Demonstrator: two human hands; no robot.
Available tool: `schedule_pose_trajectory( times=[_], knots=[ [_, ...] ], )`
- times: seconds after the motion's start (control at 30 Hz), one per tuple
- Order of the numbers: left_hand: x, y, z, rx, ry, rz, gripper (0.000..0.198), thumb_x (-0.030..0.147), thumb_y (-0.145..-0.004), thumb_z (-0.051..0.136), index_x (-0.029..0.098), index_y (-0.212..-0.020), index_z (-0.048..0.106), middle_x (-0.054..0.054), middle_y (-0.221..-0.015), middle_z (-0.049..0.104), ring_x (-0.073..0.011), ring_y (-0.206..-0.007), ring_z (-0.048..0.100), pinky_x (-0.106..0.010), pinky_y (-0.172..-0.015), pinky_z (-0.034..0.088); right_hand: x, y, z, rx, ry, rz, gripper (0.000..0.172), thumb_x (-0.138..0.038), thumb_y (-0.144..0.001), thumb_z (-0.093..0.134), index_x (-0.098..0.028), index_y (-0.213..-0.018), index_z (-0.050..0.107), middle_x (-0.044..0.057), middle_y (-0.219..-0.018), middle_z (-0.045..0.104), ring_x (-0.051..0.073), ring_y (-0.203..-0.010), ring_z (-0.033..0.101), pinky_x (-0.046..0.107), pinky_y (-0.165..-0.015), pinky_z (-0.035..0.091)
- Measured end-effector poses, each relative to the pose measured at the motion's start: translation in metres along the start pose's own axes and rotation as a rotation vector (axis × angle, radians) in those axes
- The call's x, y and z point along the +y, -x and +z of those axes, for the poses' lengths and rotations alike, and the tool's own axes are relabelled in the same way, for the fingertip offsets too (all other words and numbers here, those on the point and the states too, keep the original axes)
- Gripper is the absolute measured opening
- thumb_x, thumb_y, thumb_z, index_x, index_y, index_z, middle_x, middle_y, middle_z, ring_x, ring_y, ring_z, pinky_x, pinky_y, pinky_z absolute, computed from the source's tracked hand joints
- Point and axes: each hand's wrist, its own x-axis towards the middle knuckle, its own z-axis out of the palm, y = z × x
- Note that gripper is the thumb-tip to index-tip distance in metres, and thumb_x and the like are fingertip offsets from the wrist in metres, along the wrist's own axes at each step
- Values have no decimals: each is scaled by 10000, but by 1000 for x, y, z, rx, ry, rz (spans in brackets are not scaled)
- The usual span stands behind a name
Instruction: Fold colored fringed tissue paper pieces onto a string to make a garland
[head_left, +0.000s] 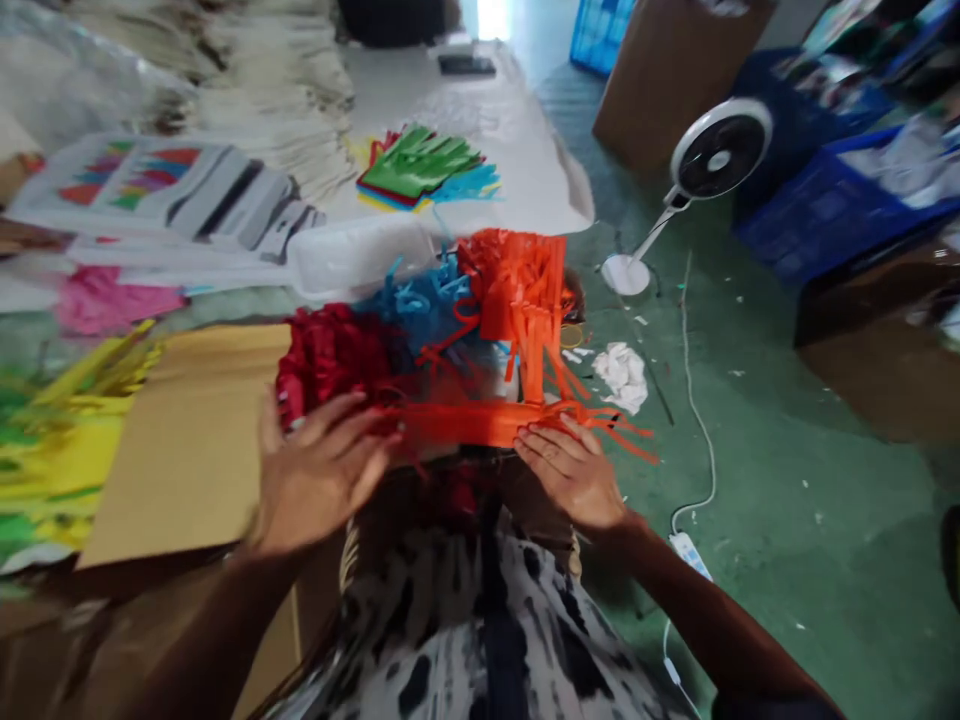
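Observation:
An orange fringed strip (472, 424) stretches sideways in front of my body, its loose tassels spreading to the right. My right hand (570, 470) lies flat on its right part, fingers stretched out. At the strip's left end is my left hand (322, 470), blurred, with its fingers apart; whether it touches the strip I cannot tell. Just beyond it sits a heap of dark red fringe (330, 360). Blue fringe (424, 300) lies behind that, and more orange fringe (525, 285) is piled behind the strip.
A cardboard sheet (191, 440) and yellow-green fringe (60, 460) lie to the left. Beyond the heaps are a white tray (360, 255) and a stack of coloured fringe (424, 165). On the green floor at right are a fan (716, 155), a cable (701, 420) and blue crates (817, 215).

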Motion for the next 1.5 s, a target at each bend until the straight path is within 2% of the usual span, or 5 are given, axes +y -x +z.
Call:
schedule_pose_trajectory(
  times=[0.17, 0.27, 0.37, 1.13, 1.5],
  knots=[
    [40, -2, -6, 88, -110, 177, 78, 366, -897, 778, 314, -955, 777, 36, -940, 798, -202, -900, 700, -502, -1089, 517, 7, 0, -2, -21, -53, 35, 374, -160, -1043, 553, -343, -1327, 712, -12, -1323, 757, 184, -1244, 694, 439, -1182, 407],
    [77, -9, 26, -24, 5, 383, 273, 365, -969, 723, 270, -1224, 743, 2, -1202, 795, -204, -1147, 696, -397, -1151, 489, 7, -1, -7, -7, -70, 15, 323, -195, -1057, 528, -323, -1266, 739, -17, -1267, 784, 180, -1169, 715, 422, -1156, 399],
    [91, -11, 56, -70, 50, 353, 279, 292, -1011, 658, 206, -1269, 721, -39, -1290, 766, -223, -1218, 670, -392, -1135, 492, 6, -5, -13, 4, -86, 31, 300, -178, -1040, 530, -300, -1192, 758, -11, -1177, 813, 178, -1089, 723, 419, -1152, 381],
    [76, -28, 60, -146, 177, -143, 132, 321, -968, 694, 214, -893, 711, -47, -951, 742, -259, -1004, 607, -440, -931, 444, -5, -43, -28, -80, 8, 438, 213, -365, -1027, 568, -225, -890, 653, 25, -876, 738, 237, -942, 635, 402, -879, 349],
    [79, -31, 63, -142, 96, -171, 194, 357, -973, 671, 207, -850, 686, -69, -914, 713, -278, -954, 589, -462, -887, 450, -2, -49, -25, -177, 116, 483, 298, -444, -1045, 526, -218, -876, 620, 44, -844, 718, 256, -905, 612, 396, -823, 331]
  ],
)
